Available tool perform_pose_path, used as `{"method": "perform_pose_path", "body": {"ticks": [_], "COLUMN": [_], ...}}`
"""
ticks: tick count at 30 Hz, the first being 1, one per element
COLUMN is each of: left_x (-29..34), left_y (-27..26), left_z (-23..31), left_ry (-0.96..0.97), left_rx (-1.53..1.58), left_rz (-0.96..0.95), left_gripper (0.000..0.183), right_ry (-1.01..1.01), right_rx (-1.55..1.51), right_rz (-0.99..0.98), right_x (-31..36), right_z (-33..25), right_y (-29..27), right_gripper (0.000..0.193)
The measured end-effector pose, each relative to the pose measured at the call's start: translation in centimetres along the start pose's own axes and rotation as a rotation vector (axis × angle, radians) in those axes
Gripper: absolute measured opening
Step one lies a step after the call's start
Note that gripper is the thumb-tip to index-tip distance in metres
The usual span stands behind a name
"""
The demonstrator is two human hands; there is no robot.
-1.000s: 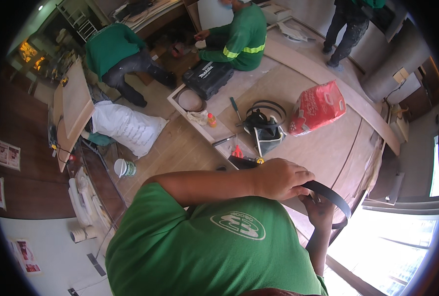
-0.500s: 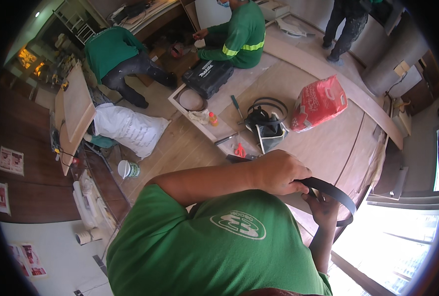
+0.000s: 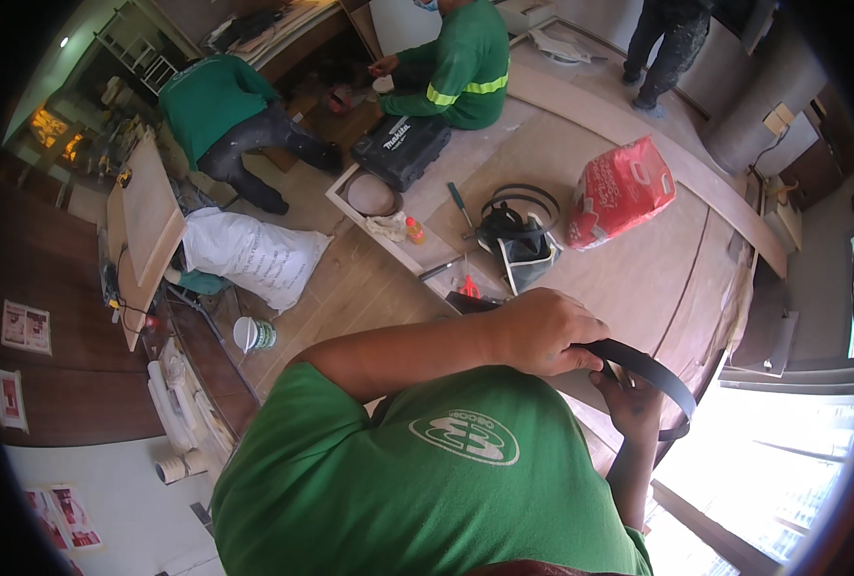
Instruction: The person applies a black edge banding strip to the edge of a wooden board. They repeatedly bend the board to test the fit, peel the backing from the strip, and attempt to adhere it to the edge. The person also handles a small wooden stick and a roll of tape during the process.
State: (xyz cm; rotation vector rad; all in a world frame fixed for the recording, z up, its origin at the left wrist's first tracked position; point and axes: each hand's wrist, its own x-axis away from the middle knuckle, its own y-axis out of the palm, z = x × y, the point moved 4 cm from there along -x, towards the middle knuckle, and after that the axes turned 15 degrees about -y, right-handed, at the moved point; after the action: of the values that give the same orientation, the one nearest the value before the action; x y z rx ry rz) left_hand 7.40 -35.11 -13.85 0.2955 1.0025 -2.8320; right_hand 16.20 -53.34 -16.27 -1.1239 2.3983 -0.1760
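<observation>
A dark flat strip [image 3: 674, 389], bent into a loop, is held in front of my chest, toward the right. My left hand [image 3: 550, 333] reaches across my body, its fingers closed on the strip's near end. Just below and to the right, my right hand [image 3: 630, 401] pinches the strip inside the curve; part of its fingers is hidden behind the band. Past my left forearm lie red scissors [image 3: 469, 286] and a dark flat piece [image 3: 471, 303], partly covered by the arm. Farther off on the tabletop rests a black pouch [image 3: 527, 257] with dark looped straps.
The broad tabletop [image 3: 628, 293] also bears a red bag [image 3: 621, 192], teal-handled tool [image 3: 458, 200], small bottle [image 3: 414, 229] and black tool case [image 3: 401, 150]. A white sack [image 3: 254, 254] and bucket [image 3: 254, 333] stand left on the floor. Three co-workers are farther back.
The view has shifted slightly. Both hands keep their hold on the strip, with only a small movement of the fingers.
</observation>
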Motion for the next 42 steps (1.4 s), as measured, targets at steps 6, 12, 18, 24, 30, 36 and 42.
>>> {"method": "perform_pose_path", "body": {"ticks": [6,12,18,24,30,36,42], "left_x": [0.4,0.5,0.8,0.7,0.6,0.2,-0.8], "left_y": [0.2,0.2,0.3,1.0,2.9,3.5,3.8], "left_z": [-0.1,0.3,0.2,-1.4,-0.8,-0.6,0.0], "left_ry": [0.005,0.023,-0.037,-0.035,-0.025,-0.01,-0.008], "left_rx": [-0.025,-0.031,0.028,-0.001,-0.175,-0.099,-0.049], "left_rz": [-0.008,0.039,0.068,0.129,0.325,0.271,0.244], "left_gripper": [0.033,0.032,0.04,0.045,0.053,0.047,0.044], "right_ry": [-0.12,0.013,0.025,-0.043,-0.048,-0.048,-0.083], "right_rx": [0.218,0.018,-0.044,0.13,0.289,0.239,0.317], "right_rz": [-0.182,-0.091,-0.041,-0.022,-0.023,0.005,-0.066], "right_x": [-0.4,0.3,1.0,0.3,-0.8,1.1,0.1], "right_z": [-0.4,-0.1,0.9,0.9,-0.3,0.5,-1.0], "right_y": [-0.3,0.1,-0.3,-0.6,-1.4,-1.9,-1.8], "right_gripper": [0.035,0.036,0.038,0.033,0.033,0.034,0.036]}}
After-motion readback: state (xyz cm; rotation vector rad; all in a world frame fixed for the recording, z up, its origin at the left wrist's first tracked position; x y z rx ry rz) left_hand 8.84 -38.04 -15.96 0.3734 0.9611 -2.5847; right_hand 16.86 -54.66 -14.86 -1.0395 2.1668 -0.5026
